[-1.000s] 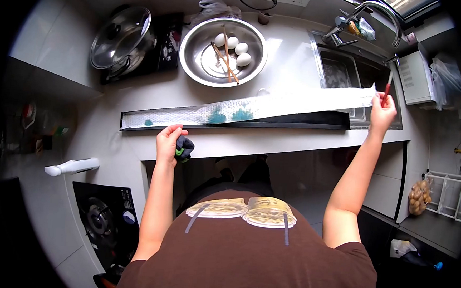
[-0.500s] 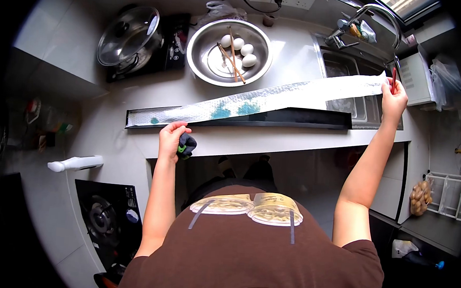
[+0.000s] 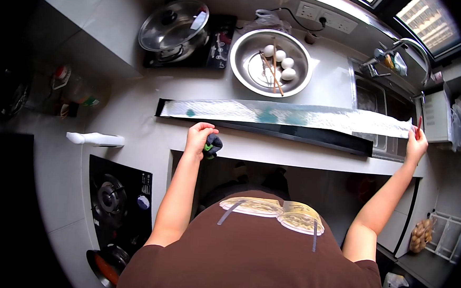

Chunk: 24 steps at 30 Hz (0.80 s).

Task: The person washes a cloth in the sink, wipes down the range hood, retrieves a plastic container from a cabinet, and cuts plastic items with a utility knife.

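A long whitish strip [image 3: 316, 117] with blue-green patches stretches above a shallow, narrow black tray [image 3: 315, 136] on the counter. My right hand [image 3: 416, 147] is closed on the strip's right end, and a slim red stick-like thing [image 3: 419, 124] stands up from its fingers. Close to the tray's front left edge is my left hand [image 3: 196, 139], thumb and fingers pinched together just below the strip. A dark, cloth-like bundle with green trim [image 3: 213, 146] is against its palm side. How the fingers grip that bundle is partly hidden.
Behind the strip stands a steel bowl [image 3: 237, 73] with several white eggs and wooden sticks. A lidded glass pot [image 3: 176, 32] sits on a black cooktop [image 3: 223, 40] to its left. At right are the sink [image 3: 396, 106] and faucet [image 3: 413, 43]. A gas hob [image 3: 123, 211] lies lower left.
The strip's right end has come down toward me with my right hand, so the strip now lies nearly level. The whole view has shifted, moving the counter things rightward in frame.
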{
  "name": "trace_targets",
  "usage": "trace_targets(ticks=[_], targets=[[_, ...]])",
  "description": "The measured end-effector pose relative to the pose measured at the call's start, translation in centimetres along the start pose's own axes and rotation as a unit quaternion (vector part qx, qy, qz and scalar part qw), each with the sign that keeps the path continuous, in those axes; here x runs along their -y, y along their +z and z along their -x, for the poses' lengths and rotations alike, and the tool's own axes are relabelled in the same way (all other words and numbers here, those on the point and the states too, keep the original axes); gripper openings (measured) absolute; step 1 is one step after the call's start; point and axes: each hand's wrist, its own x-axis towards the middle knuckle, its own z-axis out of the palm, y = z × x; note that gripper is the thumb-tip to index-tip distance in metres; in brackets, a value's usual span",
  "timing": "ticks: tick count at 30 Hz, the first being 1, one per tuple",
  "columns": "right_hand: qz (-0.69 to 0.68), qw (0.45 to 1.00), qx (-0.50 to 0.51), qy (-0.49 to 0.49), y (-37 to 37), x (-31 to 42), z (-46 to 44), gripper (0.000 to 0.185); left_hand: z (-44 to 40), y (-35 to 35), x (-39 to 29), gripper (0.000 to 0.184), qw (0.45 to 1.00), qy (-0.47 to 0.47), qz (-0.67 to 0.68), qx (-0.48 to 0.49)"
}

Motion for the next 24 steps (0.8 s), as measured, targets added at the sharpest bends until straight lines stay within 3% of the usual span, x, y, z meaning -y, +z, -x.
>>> trace_targets(ticks=[10,12,15,19,22,24], targets=[[0.014,0.999,-0.029,0.044,-1.6,-1.4,-0.3,0.017,-0.1,-0.3,0.2,0.007,0.999,-0.024,-0.003,-0.041],[-0.116,0.992,-0.009,0.054,-0.7,-0.1,-0.3,0.017,0.3,-0.3,-0.3,0.006,0.999,-0.023,-0.005,-0.037],[-0.251,0.958,0.12,0.062,2.2,7.0,1.7,0.011,0.7,-0.1,-1.2,0.006,1.0,-0.022,-0.003,-0.005],[-0.248,0.921,0.3,-0.034,8.5,20.6,7.6,0.01,1.0,0.4,-2.3,0.008,0.998,-0.002,-0.011,0.063],[-0.356,0.841,0.407,-0.026,15.3,28.1,13.1,0.019,1.5,0.5,-2.8,0.007,0.998,0.014,-0.014,0.061],[-0.299,0.839,0.45,-0.064,19.1,31.9,16.5,0.016,1.7,-0.1,-2.8,0.007,0.998,0.017,-0.02,0.055]])
